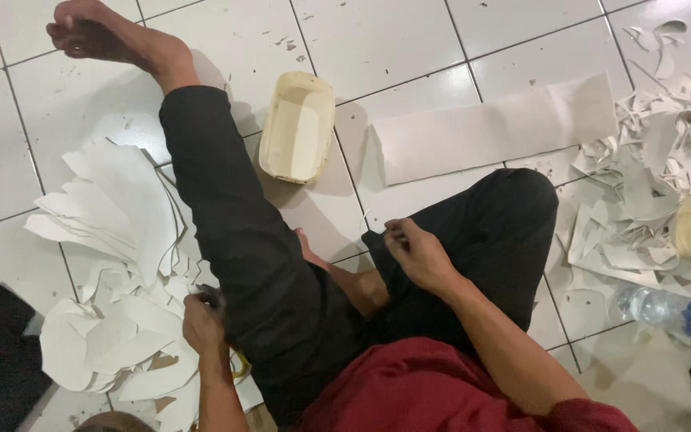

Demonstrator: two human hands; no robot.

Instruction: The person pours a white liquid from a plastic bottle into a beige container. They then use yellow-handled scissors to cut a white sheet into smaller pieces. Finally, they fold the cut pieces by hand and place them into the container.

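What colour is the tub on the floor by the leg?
Cream, a pale yellow tub, seen in the head view.

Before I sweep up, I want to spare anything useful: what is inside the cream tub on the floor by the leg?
The cream tub lies open side up on the white tiles. Its inner walls and floor show, stained and smudged, with no item visible inside.

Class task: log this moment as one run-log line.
left hand: on cut white paper shapes | right hand: pinched near knee, contents unclear | cream tray: on tiled floor
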